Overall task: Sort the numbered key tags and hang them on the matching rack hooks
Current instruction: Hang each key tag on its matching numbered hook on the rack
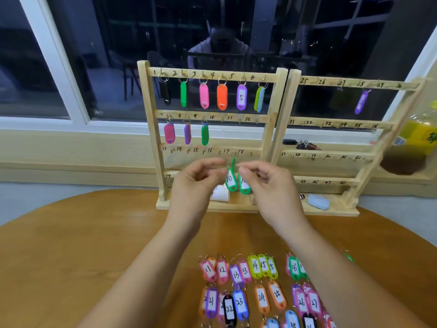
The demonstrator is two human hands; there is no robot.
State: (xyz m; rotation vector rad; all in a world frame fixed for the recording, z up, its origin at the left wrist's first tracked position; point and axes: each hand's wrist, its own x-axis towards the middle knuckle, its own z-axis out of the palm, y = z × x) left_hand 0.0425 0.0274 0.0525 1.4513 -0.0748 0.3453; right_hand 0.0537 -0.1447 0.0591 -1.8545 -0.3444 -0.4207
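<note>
Tags numbered 11 to 27 lie in rows on the table, nearest to the person. Beyond them, the left hand and right hand pinch between them two green tags, one marked 10, which hang upright. The empty hook 10 on the rack is straight above and farther, about equally near both hands.

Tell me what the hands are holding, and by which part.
Green tags, one reading 10, held at the top ring end between the left hand and right hand fingertips.
</note>
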